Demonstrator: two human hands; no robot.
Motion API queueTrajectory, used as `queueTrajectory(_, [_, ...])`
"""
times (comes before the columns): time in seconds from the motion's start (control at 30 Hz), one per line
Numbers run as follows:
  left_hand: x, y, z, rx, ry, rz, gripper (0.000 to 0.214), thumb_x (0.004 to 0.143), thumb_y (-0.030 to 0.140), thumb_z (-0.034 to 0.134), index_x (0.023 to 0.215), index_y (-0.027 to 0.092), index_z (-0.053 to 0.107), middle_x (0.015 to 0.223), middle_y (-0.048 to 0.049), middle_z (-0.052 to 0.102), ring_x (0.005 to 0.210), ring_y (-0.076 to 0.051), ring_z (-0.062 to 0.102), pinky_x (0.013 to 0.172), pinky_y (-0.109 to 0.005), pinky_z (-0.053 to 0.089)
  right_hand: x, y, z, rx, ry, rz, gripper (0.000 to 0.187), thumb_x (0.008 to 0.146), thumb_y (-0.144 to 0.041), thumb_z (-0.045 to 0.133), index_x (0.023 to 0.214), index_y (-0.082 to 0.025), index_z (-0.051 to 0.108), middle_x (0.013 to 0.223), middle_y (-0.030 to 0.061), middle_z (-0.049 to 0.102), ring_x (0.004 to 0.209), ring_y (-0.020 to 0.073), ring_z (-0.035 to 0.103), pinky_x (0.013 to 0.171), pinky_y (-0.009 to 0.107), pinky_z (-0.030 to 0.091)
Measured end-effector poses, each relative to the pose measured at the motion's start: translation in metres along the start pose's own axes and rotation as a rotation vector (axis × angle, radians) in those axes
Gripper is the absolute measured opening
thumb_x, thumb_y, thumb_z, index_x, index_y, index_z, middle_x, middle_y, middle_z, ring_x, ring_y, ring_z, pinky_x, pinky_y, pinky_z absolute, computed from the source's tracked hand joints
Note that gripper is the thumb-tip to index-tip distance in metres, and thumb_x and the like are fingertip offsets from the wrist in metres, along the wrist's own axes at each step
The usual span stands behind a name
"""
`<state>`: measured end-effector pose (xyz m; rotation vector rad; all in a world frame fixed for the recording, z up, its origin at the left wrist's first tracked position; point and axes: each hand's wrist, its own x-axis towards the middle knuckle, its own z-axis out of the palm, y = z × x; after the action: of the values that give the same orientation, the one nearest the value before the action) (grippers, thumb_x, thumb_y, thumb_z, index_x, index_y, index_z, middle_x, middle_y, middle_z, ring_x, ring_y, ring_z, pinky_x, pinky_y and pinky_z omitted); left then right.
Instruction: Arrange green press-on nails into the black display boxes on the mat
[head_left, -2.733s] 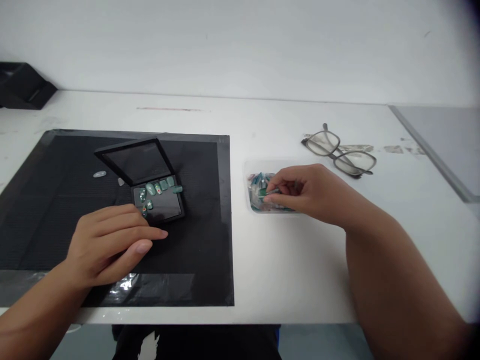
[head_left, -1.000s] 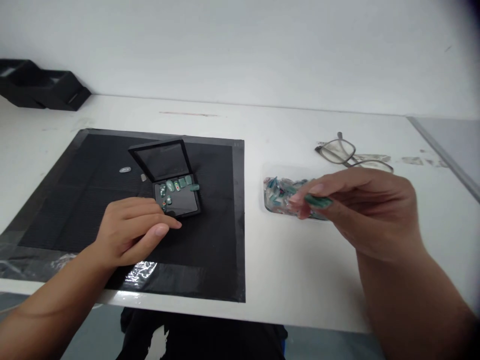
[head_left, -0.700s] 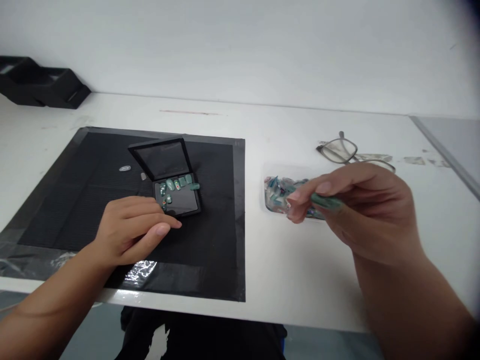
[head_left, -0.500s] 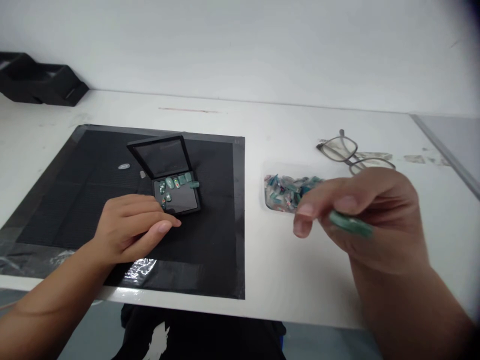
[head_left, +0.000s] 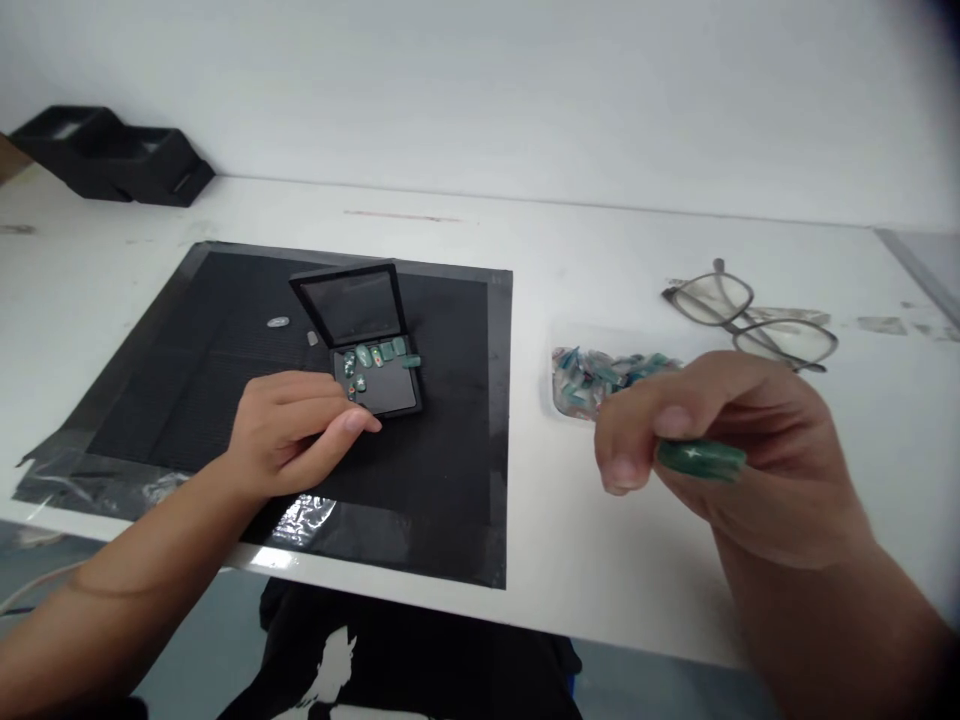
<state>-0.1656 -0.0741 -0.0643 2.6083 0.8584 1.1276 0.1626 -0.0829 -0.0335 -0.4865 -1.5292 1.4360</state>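
Note:
Between the thumb and fingers of my right hand is a green press-on nail with a small white star, raised above the table at the right. My left hand lies on the black mat, fingers stretched out loosely, at the front left corner of an open black case. Several green press-on nails lie in a row along the hinge side of the case; a few more sit at its left, partly behind my fingers. Beyond my right hand, a clear tub holds many mixed nails and is partly covered by that hand.
Eyeglasses rest on the white table behind my right hand. Two small pale nails, one of them oval, lie on the black mat left of the case. A black stepped holder stands at the back left by the wall.
The green nail in my right hand has turned, and its starred face now shows. My right fingers have curled in slightly. The view has shifted a little; my left hand stays by the case.

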Motion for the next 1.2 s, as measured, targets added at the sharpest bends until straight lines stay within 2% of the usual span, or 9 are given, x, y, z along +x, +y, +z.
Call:
queueTrajectory(0.27, [-0.001, 0.002, 0.001, -0.001, -0.009, 0.003, 0.017, 0.089, 0.010, 0.057, 0.081, 0.016, 0.071, 0.061, 0.0006, 0.064, 0.051, -0.008, 0.055, 0.052, -0.021, 0.043, 0.001, 0.008, 0.014, 0.079, 0.001, 0.122, 0.013, 0.097, -0.015, 0.061, 0.103, -0.023, 0.069, 0.074, -0.0002, 0.069, 0.066, 0.0082, 0.064, 0.059, 0.020, 0.055])
queueTrajectory(0.4, [0.001, 0.009, 0.005, -0.004, 0.070, 0.013, 0.016, 0.092, 0.016, 0.056, 0.089, 0.017, 0.072, 0.064, 0.0008, 0.064, 0.053, -0.008, 0.057, 0.053, -0.021, 0.045, 0.002, 0.015, 0.026, 0.236, -0.044, 0.224, 0.016, 0.101, -0.018, 0.051, 0.106, -0.024, 0.065, 0.072, -0.0010, 0.067, 0.059, 0.0071, 0.059, 0.051, 0.016, 0.050])
queueTrajectory(0.5, [0.011, 0.024, 0.007, -0.020, 0.139, 0.092, 0.020, 0.094, 0.030, 0.060, 0.104, 0.018, 0.071, 0.069, 0.0005, 0.063, 0.057, -0.008, 0.058, 0.052, -0.021, 0.046, 0.000, 0.017, 0.035, 0.384, -0.075, 0.338, 0.011, 0.101, -0.023, 0.052, 0.103, -0.025, 0.063, 0.069, -0.0028, 0.063, 0.052, 0.0069, 0.054, 0.046, 0.016, 0.049])
queueTrajectory(0.57, [0.024, 0.039, 0.008, 0.026, 0.101, 0.141, 0.024, 0.090, 0.032, 0.068, 0.111, 0.020, 0.070, 0.073, 0.0010, 0.064, 0.059, -0.008, 0.057, 0.054, -0.021, 0.047, 0.000, 0.017, 0.040, 0.488, -0.090, 0.408, 0.008, 0.100, -0.025, 0.054, 0.100, -0.026, 0.062, 0.065, -0.0045, 0.060, 0.046, 0.0064, 0.050, 0.042, 0.015, 0.046])
queueTrajectory(0.63, [0.039, 0.055, 0.010, 0.007, 0.133, 0.103, 0.026, 0.087, 0.028, 0.073, 0.112, 0.018, 0.070, 0.075, 0.0016, 0.064, 0.059, -0.006, 0.057, 0.056, -0.019, 0.050, -0.001, 0.018, 0.044, 0.558, -0.089, 0.461, 0.006, 0.100, -0.028, 0.055, 0.097, -0.027, 0.061, 0.063, -0.0057, 0.056, 0.044, 0.0060, 0.047, 0.040, 0.014, 0.043])
queueTrajectory(0.73, [0.059, 0.071, 0.019, 0.032, 0.088, 0.069, 0.026, 0.090, 0.033, 0.070, 0.113, 0.020, 0.070, 0.075, 0.0026, 0.068, 0.060, -0.005, 0.061, 0.057, -0.018, 0.051, 0.000, 0.021, 0.046, 0.564, -0.071, 0.505, 0.011, 0.098, -0.036, 0.058, 0.095, -0.026, 0.061, 0.059, -0.0073, 0.052, 0.043, 0.0054, 0.047, 0.040, 0.013, 0.043])
queueTrajectory(0.83, [0.067, 0.071, 0.030, 0.038, 0.093, 0.057, 0.026, 0.090, 0.035, 0.070, 0.111, 0.020, 0.071, 0.079, 0.0017, 0.072, 0.065, -0.006, 0.065, 0.059, -0.018, 0.053, 0.000, 0.026, 0.046, 0.533, -0.041, 0.494, 0.015, 0.098, -0.037, 0.059, 0.091, -0.024, 0.060, 0.055, -0.0087, 0.047, 0.042, 0.0050, 0.046, 0.043, 0.013, 0.044])
queueTrajectory(0.97, [0.061, 0.061, 0.038, -0.004, 0.111, 0.033, 0.022, 0.090, 0.032, 0.071, 0.107, 0.019, 0.072, 0.080, 0.0006, 0.072, 0.066, -0.007, 0.065, 0.061, -0.019, 0.053, -0.001, 0.031, 0.048, 0.532, 0.017, 0.473, 0.014, 0.095, -0.036, 0.064, 0.091, -0.023, 0.060, 0.055, -0.0099, 0.043, 0.043, 0.0045, 0.042, 0.044, 0.014, 0.045])
queueTrajectory(1.2, [0.052, 0.055, 0.039, -0.077, 0.096, 0.048, 0.021, 0.088, 0.031, 0.073, 0.104, 0.017, 0.071, 0.069, 0.0026, 0.070, 0.057, -0.006, 0.062, 0.054, -0.019, 0.050, -0.001, 0.028, 0.047, 0.380, 0.016, 0.504, 0.015, 0.097, -0.031, 0.061, 0.090, -0.020, 0.067, 0.055, -0.0058, 0.057, 0.045, 0.0048, 0.051, 0.048, 0.016, 0.045])
